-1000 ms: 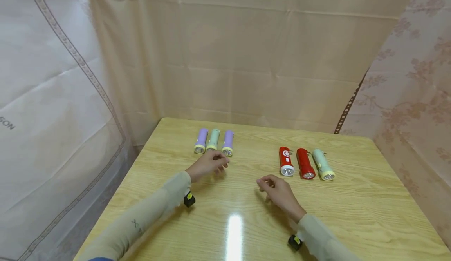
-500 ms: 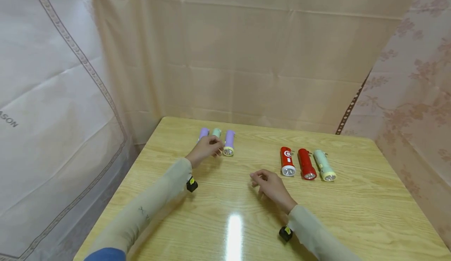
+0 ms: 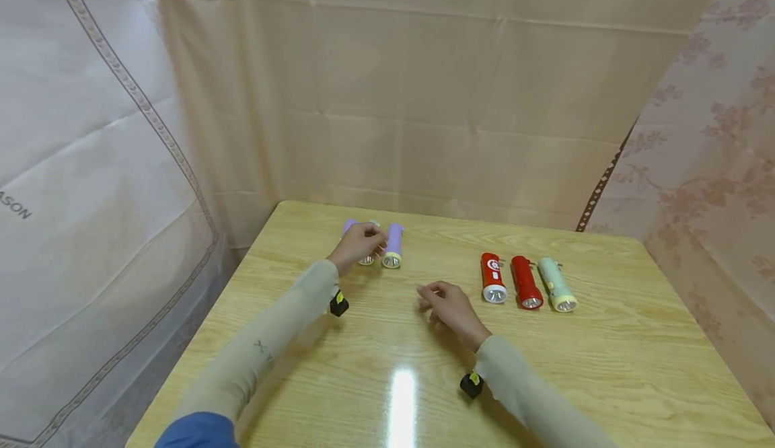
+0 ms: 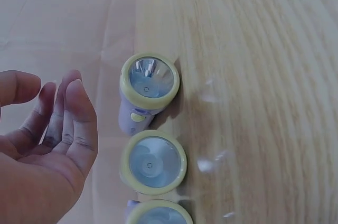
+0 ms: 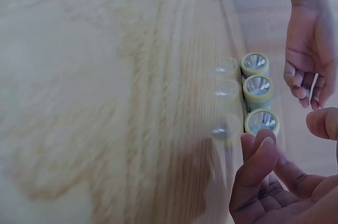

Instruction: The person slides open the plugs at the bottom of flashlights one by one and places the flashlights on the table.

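My left hand [image 3: 361,246] hovers over a row of flashlights at the far left of the table, fingers loosely bent and holding nothing. Partly behind it are a purple flashlight [image 3: 349,225] and a mint green flashlight [image 3: 366,260]; another purple flashlight [image 3: 394,238] lies just to its right. In the left wrist view, a gap separates the hand from the nearest purple flashlight [image 4: 150,84] with its pale yellow rim. My right hand [image 3: 453,312] is over the middle of the table, fingers loosely curved, with nothing in it.
On the right lie a red flashlight with a white rim [image 3: 492,273], an all-red flashlight [image 3: 524,280] and a mint green flashlight [image 3: 554,283], side by side. The wooden table [image 3: 605,367] ends against a beige cloth [image 3: 436,98] at the back.
My left hand has moved farther from me, from in front of the left row to over it. My right hand has shifted left and slightly forward. The flashlights lie where they were.
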Demonstrator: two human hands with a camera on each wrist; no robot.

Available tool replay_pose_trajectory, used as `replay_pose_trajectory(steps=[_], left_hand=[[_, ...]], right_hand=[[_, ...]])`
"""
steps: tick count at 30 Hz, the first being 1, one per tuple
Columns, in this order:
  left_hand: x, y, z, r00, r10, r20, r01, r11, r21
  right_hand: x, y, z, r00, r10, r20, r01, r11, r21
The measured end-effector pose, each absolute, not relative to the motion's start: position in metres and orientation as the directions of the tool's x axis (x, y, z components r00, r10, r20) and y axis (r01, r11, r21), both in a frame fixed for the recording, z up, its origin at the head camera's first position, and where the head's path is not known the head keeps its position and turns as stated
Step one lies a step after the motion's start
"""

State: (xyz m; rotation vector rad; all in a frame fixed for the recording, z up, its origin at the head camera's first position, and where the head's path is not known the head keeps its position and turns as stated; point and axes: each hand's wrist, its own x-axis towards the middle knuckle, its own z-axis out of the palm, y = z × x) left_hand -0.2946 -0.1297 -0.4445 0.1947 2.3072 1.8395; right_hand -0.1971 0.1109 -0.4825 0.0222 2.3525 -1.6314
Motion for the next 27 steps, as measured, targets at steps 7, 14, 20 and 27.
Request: replay_pose_trajectory(steps=[7, 14, 20, 27], left_hand=[[-0.300, -0.125, -0.441, -0.980, 0.188, -0.066, -0.016, 0.253, 0.967], [-0.309, -0.123, -0.442, -0.985, 0.153, -0.081, -0.033, 0.291, 0.956], [-0.316, -0.119, -0.442, -0.988, 0.133, -0.075, -0.028, 0.331, 0.943], [-0.329, -0.118, -0.446, -0.988, 0.127, -0.088, -0.030, 0.399, 0.916]], right_hand=[[-0.204, 0.105, -0.482, -0.964, -0.134, -0.228, 0.166, 0.363, -0.917], [-0.211, 0.100, -0.482, -0.962, -0.133, -0.239, 0.176, 0.365, -0.914], [-0.216, 0.096, -0.481, -0.961, -0.133, -0.241, 0.179, 0.361, -0.915], [-0.226, 0.091, -0.484, -0.963, -0.121, -0.240, 0.184, 0.352, -0.918]])
